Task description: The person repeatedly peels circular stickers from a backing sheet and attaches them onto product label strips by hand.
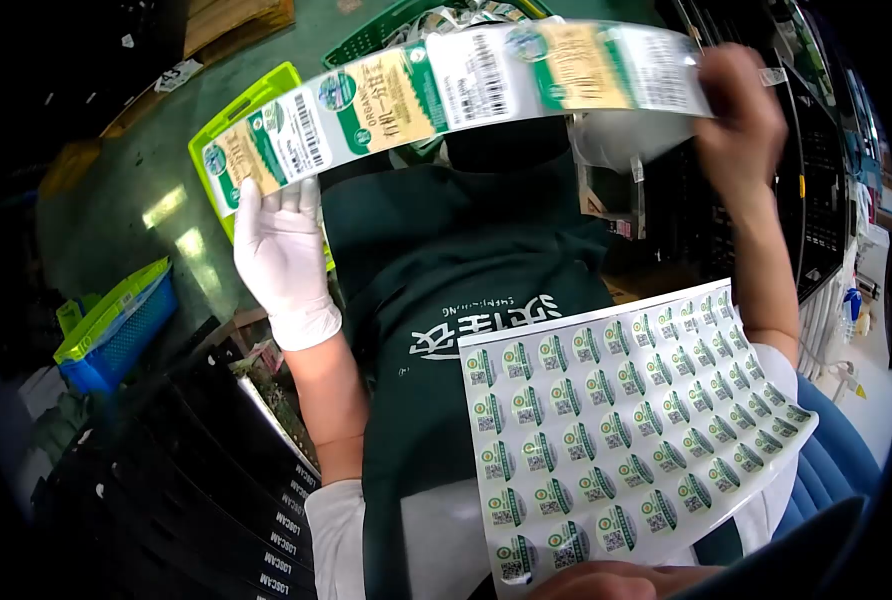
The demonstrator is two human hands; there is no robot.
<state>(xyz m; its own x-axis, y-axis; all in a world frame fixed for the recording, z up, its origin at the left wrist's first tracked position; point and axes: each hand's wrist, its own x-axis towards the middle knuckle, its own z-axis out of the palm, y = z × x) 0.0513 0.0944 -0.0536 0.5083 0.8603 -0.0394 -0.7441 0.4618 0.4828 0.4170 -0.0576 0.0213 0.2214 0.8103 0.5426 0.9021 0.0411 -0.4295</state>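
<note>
A long strip of labels (pixel 486 85) stretches across the top of the view, printed with barcodes and green-and-tan patches. Its left end is pinched by my left hand (pixel 284 255) in a white glove, thumb in front and fingers behind. My bare right hand (pixel 741 115), a little blurred, has its fingers closed around the strip's right end, where the backing curls down below. A sheet of round green-and-white QR-code stickers (pixel 626 425) lies slantwise against my chest and right arm, touched by neither hand. Behind it is my dark green apron (pixel 506 260) with white lettering.
Behind the strip's left end stands a lime-green crate (pixel 276 85). At the top, a green basket (pixel 366 38) holds packaged items. A blue basket (pixel 131 325) with lime-green trays sits on the floor at left. Black crates (pixel 196 480) marked LOSCAM fill the lower left; more black crates (pixel 816 215) stand at right.
</note>
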